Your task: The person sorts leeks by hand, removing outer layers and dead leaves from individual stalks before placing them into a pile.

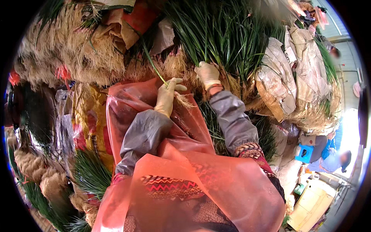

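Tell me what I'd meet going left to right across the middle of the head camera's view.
Yellow sack → left hand's fingers, holding a green stalk → right hand's fingers → crumpled pale wrapping → blue stool.

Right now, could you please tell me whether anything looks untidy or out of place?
Mildly, yes: the pale sack on the right is crumpled and stained brown, unlike the neatly bunched greens beside it. Small dark scraps also litter the apron near the left hand.
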Available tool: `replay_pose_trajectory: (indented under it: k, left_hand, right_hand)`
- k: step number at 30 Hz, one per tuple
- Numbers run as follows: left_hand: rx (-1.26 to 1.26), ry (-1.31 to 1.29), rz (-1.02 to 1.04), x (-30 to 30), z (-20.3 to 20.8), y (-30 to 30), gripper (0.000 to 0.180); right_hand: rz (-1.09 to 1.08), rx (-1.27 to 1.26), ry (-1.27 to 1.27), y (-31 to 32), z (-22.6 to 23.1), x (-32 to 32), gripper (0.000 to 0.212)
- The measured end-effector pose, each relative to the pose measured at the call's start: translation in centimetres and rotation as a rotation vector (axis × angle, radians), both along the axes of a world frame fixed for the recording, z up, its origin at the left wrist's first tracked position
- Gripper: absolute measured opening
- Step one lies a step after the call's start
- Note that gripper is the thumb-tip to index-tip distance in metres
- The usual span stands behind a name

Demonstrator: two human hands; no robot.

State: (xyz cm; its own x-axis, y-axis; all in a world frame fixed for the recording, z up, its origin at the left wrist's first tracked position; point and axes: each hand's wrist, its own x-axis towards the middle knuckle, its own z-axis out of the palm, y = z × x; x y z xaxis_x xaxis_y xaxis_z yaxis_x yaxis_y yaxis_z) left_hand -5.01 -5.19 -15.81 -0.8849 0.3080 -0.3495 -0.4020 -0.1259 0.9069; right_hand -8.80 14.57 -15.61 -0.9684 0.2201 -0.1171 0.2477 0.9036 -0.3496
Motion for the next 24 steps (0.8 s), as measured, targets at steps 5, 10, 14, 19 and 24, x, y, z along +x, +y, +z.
replay_pose_trajectory:
  k: [5,10,14,19,24]
  left_hand:
    - [0.124,-0.332,-0.085,-0.5,-1.7,3.6,0.048]
    - [0.226,-0.421,-0.313,0.5,-1.0,3.1,0.047]
    - [0.305,-0.237,-0.535,3.4,1.8,1.9,0.039]
    - [0.492,-0.385,-0.573,3.2,1.6,0.5,0.042]
    - [0.639,-0.469,-0.546,3.7,3.6,-0.1,0.046]
  right_hand:
    - [-0.173,-1.299,-0.131,-0.8,2.2,3.9,0.020]
    - [-0.229,-1.525,0.056,-1.0,2.8,6.1,0.016]
    - [-0.331,-1.395,0.098,-1.0,4.3,5.5,0.017]
    - [-0.306,-0.416,-0.151,4.6,3.7,9.1,0.038]
    - [0.090,-0.531,-0.380,2.4,4.7,11.9,0.065]
